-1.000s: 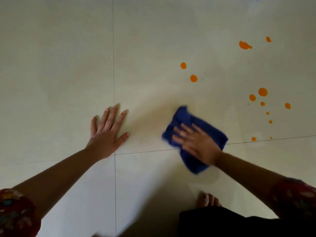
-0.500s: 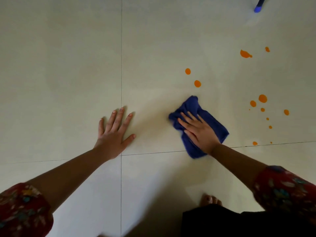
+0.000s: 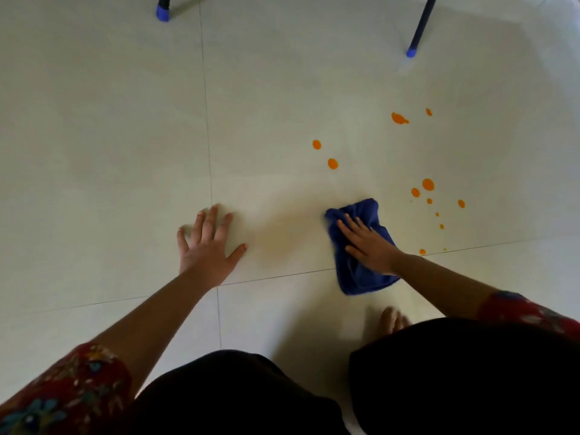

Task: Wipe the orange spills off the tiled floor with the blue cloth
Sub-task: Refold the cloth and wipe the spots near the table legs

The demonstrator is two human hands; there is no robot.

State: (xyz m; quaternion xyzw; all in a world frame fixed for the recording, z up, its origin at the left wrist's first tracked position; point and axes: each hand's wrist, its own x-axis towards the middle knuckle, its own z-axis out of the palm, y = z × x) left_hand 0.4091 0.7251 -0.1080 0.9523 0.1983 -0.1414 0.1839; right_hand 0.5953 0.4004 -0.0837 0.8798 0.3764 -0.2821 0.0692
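Note:
The blue cloth lies crumpled on the pale tiled floor, and my right hand presses flat on top of it with fingers spread. My left hand rests open and flat on the floor to the left, holding nothing. Orange spills dot the tile beyond and right of the cloth: two round drops ahead, a cluster to the right, a bigger splash farther off, and a small drop by the grout line next to my wrist.
Two dark chair legs with blue caps stand at the far edge, one at left and one at right. My bare toes and dark-clothed knees fill the bottom of the view.
The cloth under my right hand slid up and back across the tile near the grout line. The view tilted forward, bringing the chair legs into sight. My left hand stayed planted.

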